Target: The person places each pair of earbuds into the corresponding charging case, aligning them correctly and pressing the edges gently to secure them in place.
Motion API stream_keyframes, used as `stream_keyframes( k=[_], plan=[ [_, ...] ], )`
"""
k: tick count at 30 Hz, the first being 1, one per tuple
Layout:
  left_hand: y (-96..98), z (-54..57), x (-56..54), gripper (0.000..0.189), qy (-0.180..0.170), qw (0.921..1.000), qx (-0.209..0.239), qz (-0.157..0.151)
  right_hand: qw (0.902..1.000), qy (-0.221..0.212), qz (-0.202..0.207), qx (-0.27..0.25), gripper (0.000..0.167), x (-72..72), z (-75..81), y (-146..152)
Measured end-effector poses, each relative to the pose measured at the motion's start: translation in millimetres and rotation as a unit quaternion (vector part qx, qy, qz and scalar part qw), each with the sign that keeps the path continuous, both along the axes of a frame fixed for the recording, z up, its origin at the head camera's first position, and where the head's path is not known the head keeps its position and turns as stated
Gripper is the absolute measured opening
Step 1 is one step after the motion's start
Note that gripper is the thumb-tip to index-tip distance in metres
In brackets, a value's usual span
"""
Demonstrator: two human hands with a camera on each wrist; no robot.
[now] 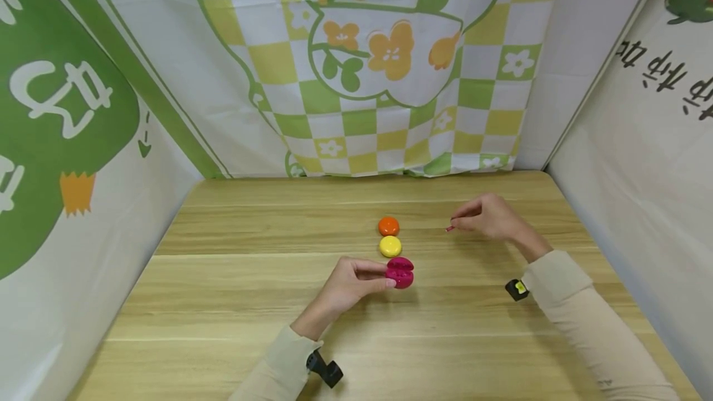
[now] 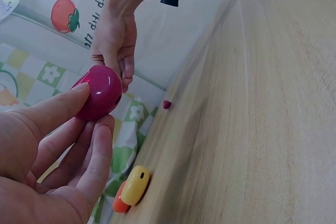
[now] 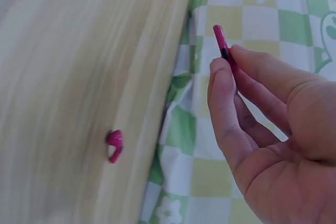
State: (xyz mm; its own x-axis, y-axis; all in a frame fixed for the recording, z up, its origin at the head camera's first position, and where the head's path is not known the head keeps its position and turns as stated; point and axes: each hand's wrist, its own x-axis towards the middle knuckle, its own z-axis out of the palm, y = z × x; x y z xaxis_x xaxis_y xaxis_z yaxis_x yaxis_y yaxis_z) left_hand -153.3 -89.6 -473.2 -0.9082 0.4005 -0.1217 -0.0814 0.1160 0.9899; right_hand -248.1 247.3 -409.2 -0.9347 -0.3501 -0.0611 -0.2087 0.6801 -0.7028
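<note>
My left hand grips a glossy magenta earbud case between thumb and fingers. Its lid stands raised in the head view; the left wrist view shows mostly its rounded outside. Over the right part of the table, my right hand pinches a magenta earbud between thumb and fingertips. That earbud's stem points out past the fingertips, and its other end is hidden by them. A second magenta earbud lies on the wooden table, hidden from the head view by the right hand.
Beyond the magenta case, a yellow round case and an orange one lie close together on the table, both shut. A green and white checked curtain hangs along the far edge, with printed cloth walls at both sides.
</note>
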Motion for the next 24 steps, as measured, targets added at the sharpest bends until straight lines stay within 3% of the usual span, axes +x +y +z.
stream_keyframes(
  k=[16, 24],
  plan=[
    [0.1, 1.8, -0.7, 0.03, 0.001, 1.0, 0.009, 0.003, 0.9969, 0.02, 0.071, 0.028, 0.014, 11.9, 33.7, -17],
    [-0.1, 1.6, -0.7, 0.03, 0.007, 0.9999, 0.01, 0.01, 0.9945, 0.004, 0.099, 0.033, 0.009, 20.0, 54.9, -33]
  ],
)
